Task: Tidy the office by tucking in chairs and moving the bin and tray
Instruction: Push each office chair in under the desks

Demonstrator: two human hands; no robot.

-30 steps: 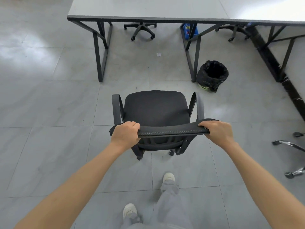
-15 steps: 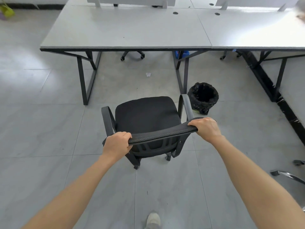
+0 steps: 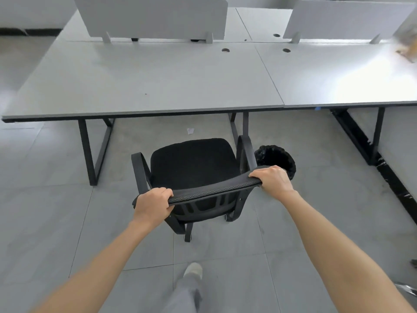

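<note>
Two grips hold the chair (image 3: 191,163) backrest: your left hand (image 3: 151,205) and right hand (image 3: 272,180) grasp its top edge. It stands before the desk (image 3: 144,86); the bin (image 3: 278,158) sits at its 2 o'clock.

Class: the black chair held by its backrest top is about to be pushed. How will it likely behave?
The chair probably rolls easily; a caster shows beneath. Its backrest likely flexes slightly where the left hand and right hand grip. It may swivel toward the bin.

Chair (image 3: 191,168) seat matt cloth; desk (image 3: 144,82) top smooth; floor (image 3: 45,222) glossy tile.
</note>
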